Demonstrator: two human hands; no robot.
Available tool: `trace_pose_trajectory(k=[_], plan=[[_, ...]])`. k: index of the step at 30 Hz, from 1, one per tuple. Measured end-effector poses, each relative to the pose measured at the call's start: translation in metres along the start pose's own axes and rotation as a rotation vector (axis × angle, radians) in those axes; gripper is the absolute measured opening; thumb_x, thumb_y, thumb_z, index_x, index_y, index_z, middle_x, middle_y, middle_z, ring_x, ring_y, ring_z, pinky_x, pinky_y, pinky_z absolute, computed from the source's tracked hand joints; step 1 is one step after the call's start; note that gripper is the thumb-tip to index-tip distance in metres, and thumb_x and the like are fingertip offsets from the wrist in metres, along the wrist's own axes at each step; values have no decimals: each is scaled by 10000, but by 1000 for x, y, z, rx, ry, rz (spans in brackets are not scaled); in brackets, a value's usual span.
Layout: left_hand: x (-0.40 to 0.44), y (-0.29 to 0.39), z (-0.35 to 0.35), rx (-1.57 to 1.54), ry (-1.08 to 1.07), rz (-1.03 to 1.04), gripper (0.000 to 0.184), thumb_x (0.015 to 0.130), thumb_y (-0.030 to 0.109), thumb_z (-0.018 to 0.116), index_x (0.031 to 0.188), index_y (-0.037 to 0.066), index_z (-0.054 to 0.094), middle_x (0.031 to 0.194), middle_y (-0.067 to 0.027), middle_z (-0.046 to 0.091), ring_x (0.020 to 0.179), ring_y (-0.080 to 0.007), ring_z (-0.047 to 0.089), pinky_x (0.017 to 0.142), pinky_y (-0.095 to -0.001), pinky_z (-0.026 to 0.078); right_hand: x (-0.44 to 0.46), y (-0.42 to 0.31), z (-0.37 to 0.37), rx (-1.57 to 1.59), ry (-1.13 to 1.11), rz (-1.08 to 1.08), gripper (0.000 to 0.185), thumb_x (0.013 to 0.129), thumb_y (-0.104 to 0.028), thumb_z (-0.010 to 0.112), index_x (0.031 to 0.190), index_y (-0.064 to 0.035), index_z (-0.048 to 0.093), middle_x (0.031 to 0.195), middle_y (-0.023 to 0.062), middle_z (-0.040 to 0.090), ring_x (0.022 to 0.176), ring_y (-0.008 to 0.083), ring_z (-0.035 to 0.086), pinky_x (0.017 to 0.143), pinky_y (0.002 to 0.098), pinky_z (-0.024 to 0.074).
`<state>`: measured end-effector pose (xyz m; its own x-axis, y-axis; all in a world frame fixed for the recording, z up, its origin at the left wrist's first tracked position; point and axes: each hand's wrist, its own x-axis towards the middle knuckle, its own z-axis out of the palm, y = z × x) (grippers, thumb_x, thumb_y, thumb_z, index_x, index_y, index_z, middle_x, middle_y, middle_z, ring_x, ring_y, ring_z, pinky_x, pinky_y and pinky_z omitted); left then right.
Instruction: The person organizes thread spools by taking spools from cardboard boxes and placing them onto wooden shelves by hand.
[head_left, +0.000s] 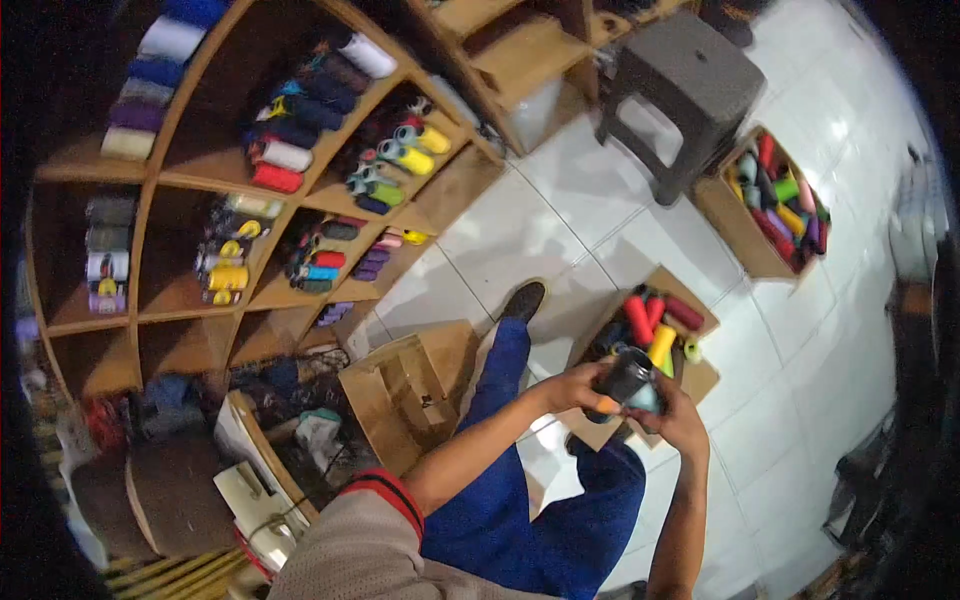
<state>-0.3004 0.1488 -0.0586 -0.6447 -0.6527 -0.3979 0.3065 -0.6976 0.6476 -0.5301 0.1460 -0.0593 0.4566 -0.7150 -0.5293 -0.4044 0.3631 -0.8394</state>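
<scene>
White floor tiles are seen beside wooden shelving, whose compartments are filled with thread spools of many colours. In the head view, a black thread spool is grasped by the left hand, and a pale teal thread spool is held just beside it in the curled fingers of the right hand. Both are held above an open cardboard box, in which red, dark red and yellow spools are contained. Farther off, a second box of mixed spools is placed near a grey plastic stool.
</scene>
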Motion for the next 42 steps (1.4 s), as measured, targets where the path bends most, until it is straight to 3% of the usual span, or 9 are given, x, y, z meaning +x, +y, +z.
trace_pose_trajectory(k=[4,6,12,17,24,29,33,36,42], plan=[[-62,34,-40,-274,252,256,514,685,183,723,1128,22,519,1004,-45,585,929,-146,579,805,-301,481,48,-104,24,-65,115,-184,645,663,-151,775,1213,-21,465,1129,135,560,1056,217,535,923,329,407],[-78,59,-54,-411,294,556,541,690,176,724,1159,32,495,1030,-66,570,952,-155,570,850,-342,482,71,-152,49,65,161,-218,598,679,-130,769,1187,-16,476,1113,115,552,1020,191,535,891,315,423],[-136,116,-150,-531,321,806,612,701,120,725,1235,61,432,1088,-59,534,999,-199,550,939,-524,439,177,-258,150,307,214,-233,528,735,-67,721,1189,27,469,1067,113,554,964,160,538,831,277,450],[-188,154,-210,-513,508,896,711,728,103,683,1343,53,331,1408,-133,319,1283,-276,337,913,-498,464,256,-333,217,-26,273,-566,521,719,-75,719,1178,29,493,1046,140,578,897,181,589,780,293,490],[-221,121,-231,-576,598,844,754,720,112,697,1360,44,305,1421,-134,298,1293,-306,329,932,-458,456,342,-414,301,-190,437,-897,515,699,-99,733,1142,3,489,1017,146,605,877,231,624,737,314,517],[-221,89,-232,-704,596,778,746,720,94,696,1354,29,308,1408,-143,324,1283,-311,349,920,-476,459,369,-425,340,-360,558,-965,502,724,-102,688,1153,12,453,1027,199,553,912,382,564,750,405,485],[-216,82,-232,-568,588,797,727,726,117,700,1344,26,329,1384,-143,364,1272,-305,369,911,-476,462,387,-410,352,-267,644,-905,442,714,-100,725,1074,32,506,939,194,602,825,313,615,702,355,506],[-223,91,-225,-524,614,735,734,732,164,711,1344,19,331,1382,-133,373,1271,-278,378,905,-447,466,389,-399,355,-184,534,-778,456,718,-67,694,1095,44,463,995,230,554,902,395,561,757,413,474],[-220,111,-225,-407,695,639,643,725,176,717,1271,19,416,1226,-119,499,1106,-245,521,878,-388,465,383,-382,339,-147,549,-751,425,705,-108,741,1028,43,512,931,182,609,821,279,623,701,327,530]])
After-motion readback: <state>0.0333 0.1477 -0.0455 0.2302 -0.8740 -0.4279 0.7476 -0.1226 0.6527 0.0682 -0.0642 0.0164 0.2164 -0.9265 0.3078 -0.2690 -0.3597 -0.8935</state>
